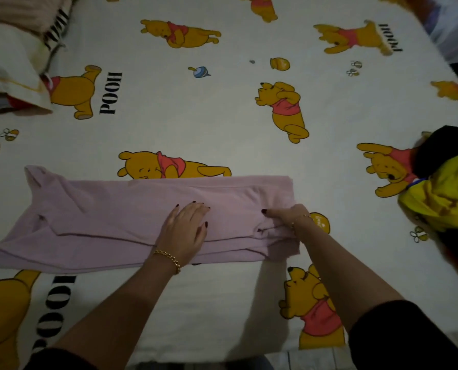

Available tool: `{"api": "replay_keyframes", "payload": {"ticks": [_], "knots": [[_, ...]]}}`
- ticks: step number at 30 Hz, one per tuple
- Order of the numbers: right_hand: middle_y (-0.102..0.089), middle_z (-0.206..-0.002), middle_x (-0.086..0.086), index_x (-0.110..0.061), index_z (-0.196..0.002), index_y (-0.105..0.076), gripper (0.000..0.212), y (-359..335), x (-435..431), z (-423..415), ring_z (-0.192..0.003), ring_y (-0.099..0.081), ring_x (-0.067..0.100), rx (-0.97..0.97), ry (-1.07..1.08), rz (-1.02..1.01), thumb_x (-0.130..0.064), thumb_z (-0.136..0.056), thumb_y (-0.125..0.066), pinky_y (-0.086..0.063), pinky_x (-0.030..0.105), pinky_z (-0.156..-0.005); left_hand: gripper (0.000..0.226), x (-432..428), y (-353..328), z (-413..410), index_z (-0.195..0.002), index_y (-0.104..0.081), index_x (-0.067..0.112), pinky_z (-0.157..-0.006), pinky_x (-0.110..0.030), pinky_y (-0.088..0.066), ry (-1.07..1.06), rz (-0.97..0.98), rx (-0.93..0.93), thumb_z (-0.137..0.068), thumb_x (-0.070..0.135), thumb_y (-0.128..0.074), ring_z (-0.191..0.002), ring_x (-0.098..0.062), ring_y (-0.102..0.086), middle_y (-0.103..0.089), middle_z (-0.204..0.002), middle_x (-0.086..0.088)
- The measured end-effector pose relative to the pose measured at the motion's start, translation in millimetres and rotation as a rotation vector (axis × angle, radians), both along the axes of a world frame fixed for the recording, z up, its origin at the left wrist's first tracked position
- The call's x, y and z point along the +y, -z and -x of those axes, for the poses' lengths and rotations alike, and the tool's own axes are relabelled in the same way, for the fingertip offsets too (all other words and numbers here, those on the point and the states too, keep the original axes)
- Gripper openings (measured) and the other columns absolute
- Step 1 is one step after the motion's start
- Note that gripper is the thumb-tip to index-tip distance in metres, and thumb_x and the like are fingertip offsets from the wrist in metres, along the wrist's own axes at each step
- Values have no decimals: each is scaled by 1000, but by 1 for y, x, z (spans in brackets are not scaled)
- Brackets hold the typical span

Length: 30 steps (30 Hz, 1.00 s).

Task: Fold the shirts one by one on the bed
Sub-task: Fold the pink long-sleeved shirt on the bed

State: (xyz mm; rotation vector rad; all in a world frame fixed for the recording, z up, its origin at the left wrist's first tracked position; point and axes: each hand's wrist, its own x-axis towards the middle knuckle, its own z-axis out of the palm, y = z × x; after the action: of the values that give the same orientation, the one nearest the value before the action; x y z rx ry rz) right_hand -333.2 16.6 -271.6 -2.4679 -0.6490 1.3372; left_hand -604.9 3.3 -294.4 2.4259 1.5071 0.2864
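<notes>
A pale pink shirt [94, 217] lies folded into a long strip across the bed [196, 124], running left to right. My left hand [185, 231] presses flat on the middle of the strip, fingers straight and spread. My right hand [286, 217] is at the strip's right end, its fingers curled into the bunched fabric there and gripping it.
A heap of unfolded clothes, yellow [446, 193] over black [444, 145], sits at the right edge. Pillows [12, 73] lie at the far left corner, more cloth [454, 30] at the far right corner. The bed's near edge runs along the bottom.
</notes>
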Motion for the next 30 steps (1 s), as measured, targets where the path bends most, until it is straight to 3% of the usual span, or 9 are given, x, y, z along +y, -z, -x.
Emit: {"api": "replay_keyframes", "payload": {"ticks": [8,12,15,17,19,21,23,27,30], "knots": [[-62,-101,11,-3,-122,-54,67,-35,-9,-68,-86,-61,26,210,-37,-92,-39,-70,-79,-50,30,-67,22,-9,-8,-40,-103,-60,25,-76,-38,-53,-321,146,-427,-87,15,-49,-88,-12,-58,-57,-100,9],[-64,-100,8,-9,-119,-53,55,-56,-1,-90,-92,-63,27,206,-156,-142,-35,-75,-74,-55,43,-83,17,-9,-19,-61,-99,-58,36,-71,-32,-55,-410,259,-482,-86,29,-50,-81,-9,-63,-64,-93,14],[-67,-103,11,-8,-121,-54,51,-65,7,-65,-94,-66,26,302,-257,-210,-33,-79,-71,-55,46,-87,11,-8,-32,-83,-96,-65,20,-69,-31,-56,-588,324,-653,-91,19,-56,-75,-17,-67,-71,-88,-1],[-66,-103,6,-10,-120,-58,47,-67,10,-31,-95,-64,22,494,-272,-229,-38,-84,-67,-56,42,-81,26,-2,-36,-89,-99,-67,14,-71,-38,-56,-783,481,-843,-96,33,-49,-76,-25,-67,-71,-90,-8],[-63,-101,4,-8,-120,-60,46,-67,10,3,-92,-63,21,722,-249,-165,-45,-92,-55,-56,37,-63,48,11,-22,-79,-120,-60,15,-86,-42,-48,-970,591,-746,-94,51,-42,-98,-34,-61,-65,-110,-17],[-61,-98,8,-1,-117,-61,48,-57,9,20,-83,-64,21,733,-214,-157,-43,-98,-44,-53,30,-48,88,19,-8,-63,-140,-41,18,-105,-44,-35,-1133,742,-681,-77,79,-38,-122,-36,-48,-49,-135,-19],[-61,-83,8,-4,-96,-66,39,-42,5,26,-68,-60,20,568,-137,-227,-34,-100,-41,-49,26,-46,116,17,3,-52,-133,-49,25,-108,-50,-34,-1192,878,-856,-44,99,-38,-123,-35,-48,-50,-137,-12],[-64,-91,7,-14,-91,-59,22,-7,-2,22,-87,-59,25,81,-157,-269,-32,-95,-46,-47,36,-77,62,11,16,-36,-89,-72,13,-90,-46,-50,-1037,1022,-945,-44,55,-78,-96,-34,-65,-72,-97,-11],[-59,-107,4,-12,-112,-54,38,1,-4,29,-99,-55,23,171,-170,-171,-45,-92,-52,-44,32,-85,38,11,-1,-32,-72,-62,5,-69,-38,-48,-1037,971,-914,-44,31,-63,-71,-35,-57,-60,-70,-17]]}}
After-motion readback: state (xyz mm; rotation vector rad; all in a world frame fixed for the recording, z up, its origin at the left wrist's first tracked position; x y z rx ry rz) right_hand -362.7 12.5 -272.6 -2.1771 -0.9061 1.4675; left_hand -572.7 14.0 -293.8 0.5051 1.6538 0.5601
